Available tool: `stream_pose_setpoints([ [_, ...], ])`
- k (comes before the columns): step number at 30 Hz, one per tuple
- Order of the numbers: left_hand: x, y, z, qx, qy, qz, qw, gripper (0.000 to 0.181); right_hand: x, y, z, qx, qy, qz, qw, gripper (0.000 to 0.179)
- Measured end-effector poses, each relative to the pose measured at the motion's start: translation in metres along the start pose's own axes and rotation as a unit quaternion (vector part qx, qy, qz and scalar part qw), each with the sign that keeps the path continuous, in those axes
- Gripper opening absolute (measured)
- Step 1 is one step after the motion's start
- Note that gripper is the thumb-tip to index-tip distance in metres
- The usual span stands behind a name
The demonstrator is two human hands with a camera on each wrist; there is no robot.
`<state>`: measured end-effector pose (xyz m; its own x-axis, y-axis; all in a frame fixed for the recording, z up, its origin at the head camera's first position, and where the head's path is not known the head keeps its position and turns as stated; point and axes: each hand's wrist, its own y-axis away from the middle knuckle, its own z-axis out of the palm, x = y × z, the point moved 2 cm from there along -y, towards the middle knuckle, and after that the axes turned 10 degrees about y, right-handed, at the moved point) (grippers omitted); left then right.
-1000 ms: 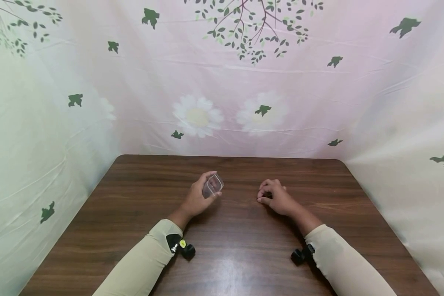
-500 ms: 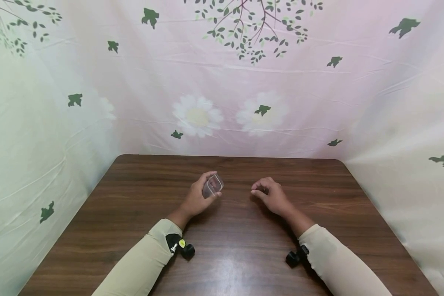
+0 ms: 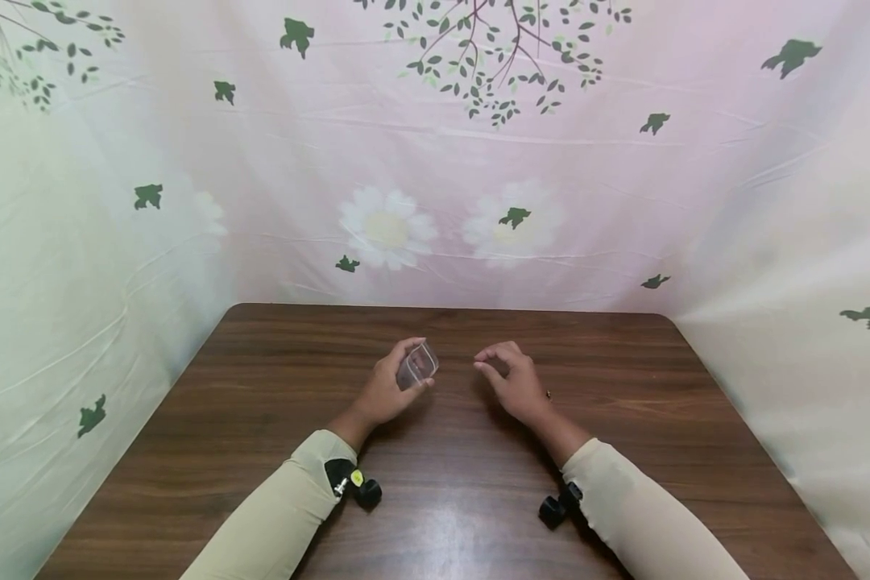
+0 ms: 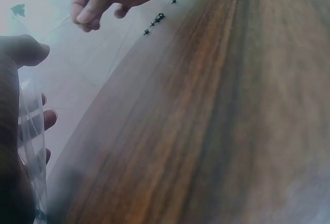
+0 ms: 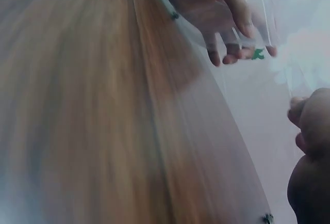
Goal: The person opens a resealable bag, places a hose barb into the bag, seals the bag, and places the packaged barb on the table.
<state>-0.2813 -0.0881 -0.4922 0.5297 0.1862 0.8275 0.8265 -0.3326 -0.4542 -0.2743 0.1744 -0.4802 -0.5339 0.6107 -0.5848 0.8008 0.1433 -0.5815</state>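
Observation:
My left hand [image 3: 387, 391] grips a clear plastic container [image 3: 418, 364] between thumb and fingers, tilted on its side with its mouth toward the right. A small dark piece [image 4: 39, 213] shows at the lower end of the container in the left wrist view. To the right, my right hand [image 3: 518, 387] hovers over the table with thumb and forefinger tips brought close together; I cannot tell whether something tiny is between them. Behind that hand, several small dark knobbed pieces [image 4: 159, 17] lie on the table in the left wrist view.
The brown wood-grain table [image 3: 449, 451] has rounded far corners. A pale curtain [image 3: 449, 161] printed with flowers, leaves and birds hangs behind it and along both sides. Black wrist cameras [image 3: 367, 494] sit on both sleeves.
My right hand has moved left, toward the container, and one small dark piece now shows beside its wrist. The left hand and the container have stayed in place.

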Motion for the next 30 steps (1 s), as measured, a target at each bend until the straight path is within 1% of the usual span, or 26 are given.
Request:
stream_pose_setpoints([
  [2,0.000,0.000,0.000,-0.002,-0.002,0.000,1.0000,0.072,-0.004,-0.002,0.004,0.016,-0.006,-0.005,0.9998,0.006],
  [7,-0.001,0.000,0.001,-0.004,-0.014,0.000,0.9999,0.072,-0.015,-0.006,0.014,0.072,-0.020,-0.025,0.9969,0.007],
  [10,-0.002,0.000,0.001,-0.006,-0.016,-0.001,0.9999,0.073,-0.022,-0.007,0.018,0.099,-0.023,-0.026,0.9944,0.007],
  [12,-0.002,0.000,0.001,-0.008,-0.012,-0.003,0.9999,0.073,-0.026,-0.007,0.021,0.108,-0.025,-0.023,0.9936,0.009],
  [17,-0.003,0.002,0.000,-0.016,-0.004,-0.015,0.9998,0.072,-0.036,-0.007,0.028,0.105,-0.045,-0.026,0.9931,0.018],
  [22,-0.005,0.003,0.000,-0.022,-0.004,-0.026,0.9994,0.072,-0.042,-0.007,0.034,0.103,-0.059,-0.050,0.9917,0.020],
  [25,-0.004,0.003,0.000,-0.024,-0.005,-0.025,0.9994,0.072,-0.045,-0.008,0.037,0.102,-0.063,-0.059,0.9910,0.020],
  [30,-0.003,0.002,0.000,-0.025,-0.005,-0.016,0.9996,0.070,-0.052,-0.008,0.041,0.082,-0.065,-0.054,0.9931,0.021],
])
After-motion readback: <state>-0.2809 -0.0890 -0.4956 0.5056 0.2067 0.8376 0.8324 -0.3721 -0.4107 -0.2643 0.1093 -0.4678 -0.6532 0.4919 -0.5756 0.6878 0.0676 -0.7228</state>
